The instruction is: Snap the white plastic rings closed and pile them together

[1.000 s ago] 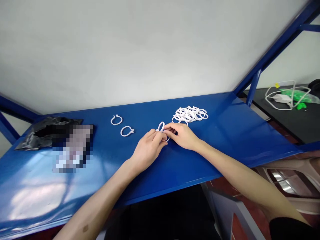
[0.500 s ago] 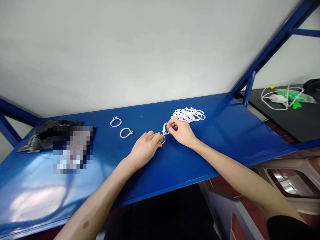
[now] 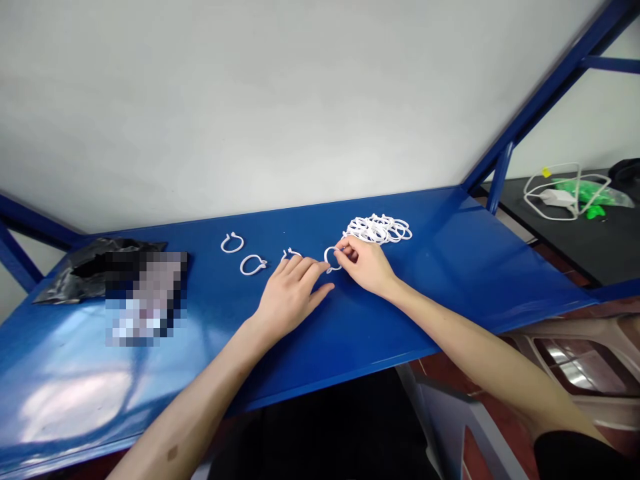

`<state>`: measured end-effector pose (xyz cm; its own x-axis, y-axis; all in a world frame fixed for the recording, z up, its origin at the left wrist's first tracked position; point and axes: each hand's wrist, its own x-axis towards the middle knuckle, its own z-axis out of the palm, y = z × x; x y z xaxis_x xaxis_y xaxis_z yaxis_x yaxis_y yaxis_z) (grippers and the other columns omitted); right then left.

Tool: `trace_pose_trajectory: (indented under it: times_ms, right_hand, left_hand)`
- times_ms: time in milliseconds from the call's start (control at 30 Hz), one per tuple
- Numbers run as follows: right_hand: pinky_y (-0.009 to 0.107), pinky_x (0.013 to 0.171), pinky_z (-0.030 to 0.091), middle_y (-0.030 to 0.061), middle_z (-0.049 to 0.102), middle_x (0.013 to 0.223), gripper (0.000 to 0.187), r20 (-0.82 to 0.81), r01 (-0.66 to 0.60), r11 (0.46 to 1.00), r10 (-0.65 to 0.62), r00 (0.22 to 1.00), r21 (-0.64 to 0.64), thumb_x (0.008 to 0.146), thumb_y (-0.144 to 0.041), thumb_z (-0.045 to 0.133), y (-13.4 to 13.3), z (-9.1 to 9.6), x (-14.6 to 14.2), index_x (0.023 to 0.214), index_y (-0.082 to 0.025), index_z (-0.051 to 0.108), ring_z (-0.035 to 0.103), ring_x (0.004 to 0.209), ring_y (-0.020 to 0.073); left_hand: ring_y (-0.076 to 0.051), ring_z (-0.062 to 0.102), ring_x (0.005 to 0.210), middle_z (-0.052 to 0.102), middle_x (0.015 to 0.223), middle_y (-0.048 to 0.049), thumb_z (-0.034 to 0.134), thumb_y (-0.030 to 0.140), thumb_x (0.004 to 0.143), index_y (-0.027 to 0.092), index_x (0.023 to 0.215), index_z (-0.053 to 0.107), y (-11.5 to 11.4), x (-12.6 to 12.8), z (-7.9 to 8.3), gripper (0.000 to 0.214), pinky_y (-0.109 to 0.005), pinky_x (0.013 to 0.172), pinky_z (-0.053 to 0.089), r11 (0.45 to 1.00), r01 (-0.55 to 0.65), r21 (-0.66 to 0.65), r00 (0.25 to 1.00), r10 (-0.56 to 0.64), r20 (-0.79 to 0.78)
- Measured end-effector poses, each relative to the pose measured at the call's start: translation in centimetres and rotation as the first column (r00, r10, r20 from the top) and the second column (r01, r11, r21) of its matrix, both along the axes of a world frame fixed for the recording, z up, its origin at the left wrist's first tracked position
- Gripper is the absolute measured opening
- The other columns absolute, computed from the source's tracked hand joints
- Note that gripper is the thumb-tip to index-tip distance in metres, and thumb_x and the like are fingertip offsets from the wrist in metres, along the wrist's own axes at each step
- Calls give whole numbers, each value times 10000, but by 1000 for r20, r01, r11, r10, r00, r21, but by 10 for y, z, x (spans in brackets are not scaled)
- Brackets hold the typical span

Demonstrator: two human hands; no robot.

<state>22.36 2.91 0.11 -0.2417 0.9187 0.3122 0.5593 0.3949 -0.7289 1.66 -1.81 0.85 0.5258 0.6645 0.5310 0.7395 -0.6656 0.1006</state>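
My right hand [image 3: 367, 267] pinches a white, open-ended curtain ring [image 3: 327, 253] between thumb and fingertips, just above or on the blue table. My left hand [image 3: 293, 293] lies palm down with its fingers stretched out, the index fingertip close to that ring's lower end; whether they touch I cannot tell. Behind the left knuckles another white ring [image 3: 291, 252] shows only its upper part, the hand hiding the rest. Farther left lie two similar loose rings, a nearer ring [image 3: 250, 265] and a farther ring [image 3: 231, 244]. A tangled pile of white rings [image 3: 383, 229] sits just beyond my right hand.
The glossy blue table [image 3: 440, 227] backs onto a pale wall, with blue frame bars [image 3: 500, 177] at its sides. On the left lie a black plastic bag [image 3: 105, 260] and a pixelated object [image 3: 157, 287]. A dark side table [image 3: 565, 247] holds a white cable [image 3: 550, 217] and green plastic [image 3: 595, 193].
The left fingers have come off a ring and spread out. A ring now shows behind the left hand, farther left. The right hand's ring has turned so its loop shows more fully.
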Motion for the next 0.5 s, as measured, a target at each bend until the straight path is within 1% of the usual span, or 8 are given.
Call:
trace_pose_trajectory:
  times_ms: [67,133,200,267,333,400,500]
  right_hand:
    - [271,638,480,-21,690,744,86,-4,-36,999,36,999,19,933,-264,609,-1,0,0,993,-221,653,631,624,132]
    - [270,652,483,-24,681,772,200,-3,-94,995,94,996,35,940,-243,589,-2,0,1,1132,-223,641,630,637,129]
    - [267,652,482,-27,672,787,309,8,-160,986,160,987,35,951,-223,562,-3,0,2,1256,-237,615,625,641,126]
    - [265,642,476,-28,668,781,349,28,-218,976,217,976,24,962,-220,555,-5,1,2,1305,-252,615,617,637,125]
    - [267,642,476,-20,686,797,337,50,-253,967,252,966,22,976,-236,556,-7,3,2,1300,-260,641,614,641,125]
    - [275,668,491,-5,722,860,317,69,-273,962,271,960,27,994,-256,546,-9,6,2,1288,-267,665,630,667,128]
    - [279,717,516,4,759,940,322,72,-284,958,282,957,25,1023,-265,505,-11,11,1,1301,-275,668,677,733,138]
  left_hand:
    - [-219,633,888,731,957,-51,549,314,1011,198,1095,648,0,2,-3,174,-359,798,467,999,-12,44,1000,13,-8]
    - [-209,633,852,731,910,-41,538,273,1014,196,1056,649,2,2,-6,142,-347,786,472,996,-48,74,999,48,5]
    - [-205,637,856,737,918,-40,543,248,1008,193,1032,644,4,0,-6,118,-341,800,486,994,-79,81,996,76,44]
    - [-204,645,880,743,949,-43,540,224,1006,192,1028,639,5,-2,-5,107,-339,822,502,993,-95,68,992,89,85]
    - [-203,649,888,744,965,-41,531,211,1007,198,1035,638,6,-3,-4,111,-340,827,512,994,-104,39,988,98,120]
    - [-201,654,892,742,964,-37,529,213,1006,209,1033,640,6,-3,-4,115,-338,823,519,994,-108,-16,981,109,159]
    - [-186,673,898,738,996,-34,557,229,988,220,1064,637,5,-1,-6,110,-316,809,529,980,-108,-170,947,153,282]
